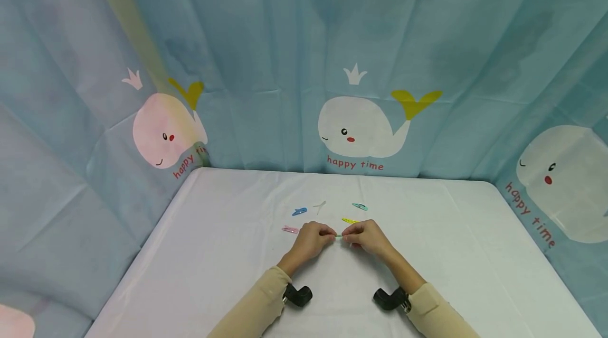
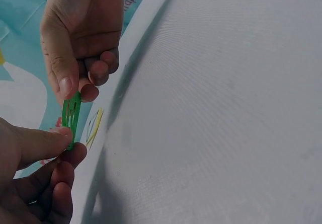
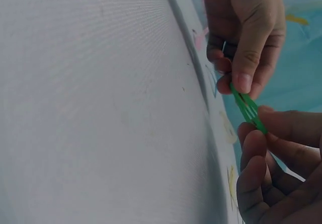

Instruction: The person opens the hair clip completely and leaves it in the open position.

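While left hand [image 1: 310,239] and right hand [image 1: 369,237] pinch one green clip [image 2: 71,118], five others lie near: one pink [image 1: 290,229]; one blue [image 1: 300,212]; one pale [image 1: 320,205]; one yellow [image 1: 349,220]; one teal [image 1: 360,206].

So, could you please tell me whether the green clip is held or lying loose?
Held: the left hand pinches one end of the green clip, the right hand the other.

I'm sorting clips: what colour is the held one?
The held clip is green, clearest in the left wrist view.
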Available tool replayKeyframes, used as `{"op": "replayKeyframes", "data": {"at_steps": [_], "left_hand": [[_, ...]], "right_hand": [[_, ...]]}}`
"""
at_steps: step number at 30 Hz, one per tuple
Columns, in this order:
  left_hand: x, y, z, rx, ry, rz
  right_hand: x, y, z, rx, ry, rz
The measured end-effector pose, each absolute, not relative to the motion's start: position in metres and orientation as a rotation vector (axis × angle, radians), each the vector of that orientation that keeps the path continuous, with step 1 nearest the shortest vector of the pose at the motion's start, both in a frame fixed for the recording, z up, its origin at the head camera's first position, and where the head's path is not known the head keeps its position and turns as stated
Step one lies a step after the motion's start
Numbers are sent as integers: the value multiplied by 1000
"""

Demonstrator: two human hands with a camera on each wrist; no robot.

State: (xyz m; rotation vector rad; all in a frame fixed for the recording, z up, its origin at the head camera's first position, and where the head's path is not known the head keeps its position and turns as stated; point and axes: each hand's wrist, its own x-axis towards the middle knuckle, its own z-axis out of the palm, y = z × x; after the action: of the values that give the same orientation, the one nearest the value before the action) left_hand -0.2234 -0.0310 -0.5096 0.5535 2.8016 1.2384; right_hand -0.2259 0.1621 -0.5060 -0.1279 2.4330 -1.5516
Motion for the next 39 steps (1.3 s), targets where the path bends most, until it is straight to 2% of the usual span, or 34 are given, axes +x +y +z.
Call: {"op": "replayKeyframes", "data": {"at_steps": [15, 39], "left_hand": [[-224, -29, -507, 504, 2654, 1313], [-229, -36, -506, 213, 2218, 1682]], "right_hand": [[-226, 161, -503, -79, 2447, -1661], [-230, 176, -500, -103, 2132, -1804]]}}
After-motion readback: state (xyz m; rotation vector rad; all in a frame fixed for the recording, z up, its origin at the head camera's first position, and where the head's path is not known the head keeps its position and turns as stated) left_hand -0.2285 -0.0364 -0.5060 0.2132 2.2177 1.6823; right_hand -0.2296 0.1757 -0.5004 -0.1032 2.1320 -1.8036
